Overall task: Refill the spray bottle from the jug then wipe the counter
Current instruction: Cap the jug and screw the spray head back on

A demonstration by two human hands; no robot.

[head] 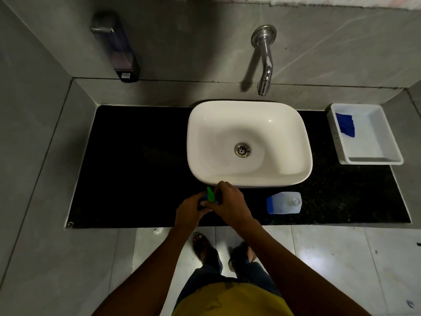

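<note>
Both hands meet at counter's (141, 160) front edge: left hand (189, 212) wraps the spray bottle (205, 202), right hand (230, 202) pinches its green nozzle (210, 194). Jug (284, 202) lies just right; blue cloth (346, 124) sits in white tray (387, 137), beyond basin (248, 124).

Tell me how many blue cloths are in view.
1: a blue cloth lies in the white tray at the counter's back right corner. Others may be hidden.
</note>
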